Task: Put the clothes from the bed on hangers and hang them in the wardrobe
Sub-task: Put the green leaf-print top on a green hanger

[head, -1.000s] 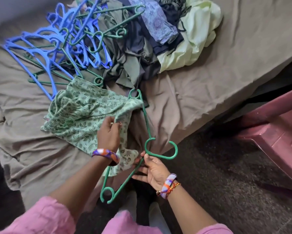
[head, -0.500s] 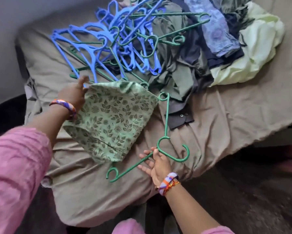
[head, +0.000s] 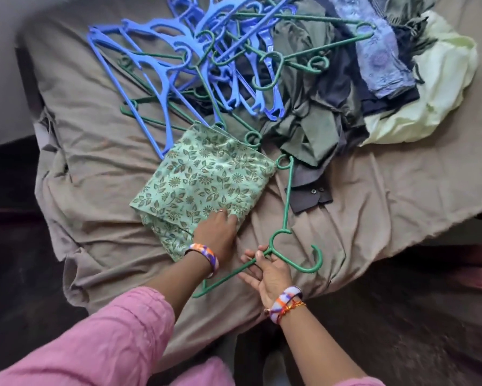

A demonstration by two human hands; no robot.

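1. Rumpled grey-brown sheeting covers the bed (head: 373,190), which fills most of the view; its near edge drops to a dark floor, and a pale wall runs along the far left.

2. Near the middle of the bed lies the green floral garment (head: 203,185), folded into a rough square. It looks like thin, light cotton: soft, floppy, no stiffness of its own. I'd expect it to sag and slide unless it is taken by a seam or a shoulder edge, not by a loose middle fold.

3. Resting on its near right corner is the left hand (head: 216,232), fingers (head: 228,218) laid fairly flat on the cloth. Whether they pinch a fold underneath I cannot tell.

4. Just right of the garment, the green hanger (head: 287,201) lies on the sheet, one arm running far towards the clothes, hook curling near right. It seems rigid thin plastic, light, easy to steer by the neck.

5. That is where the right hand (head: 267,274) has it: fingers (head: 251,257) curled round the bar close to the hook's base.

6. Far left sits a tangle of blue and green hangers (head: 178,59). I'd guess they would snag if pulled.

7. Far right, the heap of clothes (head: 331,93) waits: olive, dark navy, a patterned blue piece and a pale yellow-green one, all limp and crumpled, overlapping each other.

8. No wardrobe is in sight.
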